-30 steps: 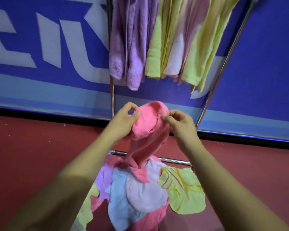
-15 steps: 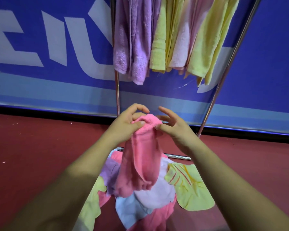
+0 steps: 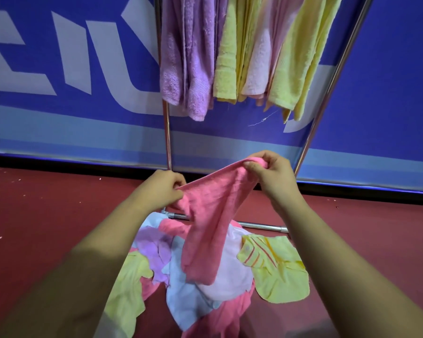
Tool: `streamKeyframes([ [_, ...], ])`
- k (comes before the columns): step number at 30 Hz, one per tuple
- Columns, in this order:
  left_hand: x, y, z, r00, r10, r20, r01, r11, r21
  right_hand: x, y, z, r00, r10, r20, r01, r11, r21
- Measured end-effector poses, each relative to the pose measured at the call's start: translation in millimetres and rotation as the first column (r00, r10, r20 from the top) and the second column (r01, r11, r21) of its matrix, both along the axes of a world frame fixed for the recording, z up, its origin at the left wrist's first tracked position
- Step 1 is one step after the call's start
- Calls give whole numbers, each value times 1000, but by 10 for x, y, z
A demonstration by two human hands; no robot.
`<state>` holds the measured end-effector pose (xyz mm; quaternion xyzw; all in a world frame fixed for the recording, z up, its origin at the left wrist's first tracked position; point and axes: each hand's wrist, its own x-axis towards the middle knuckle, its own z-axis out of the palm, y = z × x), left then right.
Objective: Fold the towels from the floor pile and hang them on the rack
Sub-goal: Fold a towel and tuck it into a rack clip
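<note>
The top edge is cutting off the upper part of the rack point(image 3: 166, 132) and the tops of the hanging towels point(image 3: 195, 57). The pink towel point(image 3: 205, 215) I am holding is hiding part of the bottom rail point(image 3: 261, 225) and the floor pile point(image 3: 188, 301), whose near side the lower edge is cropping.

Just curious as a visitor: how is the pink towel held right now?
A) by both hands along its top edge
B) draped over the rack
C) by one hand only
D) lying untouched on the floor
A: the left hand and the right hand each pinch the top edge of the pink towel, stretched between them.
</note>
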<state>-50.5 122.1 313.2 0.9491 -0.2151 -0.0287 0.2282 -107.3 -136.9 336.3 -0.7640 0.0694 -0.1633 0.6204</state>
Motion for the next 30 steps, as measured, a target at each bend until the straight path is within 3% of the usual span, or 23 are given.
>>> streamKeyframes([
  [3,49,100,-113,991,60,-119,-52,996,72,-9,-72,-1,997,-78,-5,78,997,17],
  [6,63,114,-170,987,76,-142,-68,996,59,-19,-125,-49,992,-121,-24,119,991,-65],
  [8,37,53,-132,978,54,-200,-82,987,-136,-18,-146,-104,990,-134,-33,130,986,-106],
  [11,-89,-75,61,957,-77,-281,-84,850,-520,-16,-151,-172,985,-172,-19,169,978,-121],
  [15,-273,-212,276,900,-260,-351,-88,679,-729,-11,-108,-183,978,-209,7,209,975,-73],
  [20,-308,-201,208,870,-363,-335,41,729,-684,31,-42,-221,990,-124,-66,122,992,-31],
  [23,-299,-217,177,945,-233,-232,48,795,-604,26,39,-205,990,-91,-107,97,994,53],
  [25,-297,-229,176,978,-130,-166,11,817,-576,12,78,-189,995,-47,-90,48,999,19],
  [30,-301,-259,197,981,-115,-153,-4,787,-616,15,145,-228,998,55,-33,-57,996,-72],
])
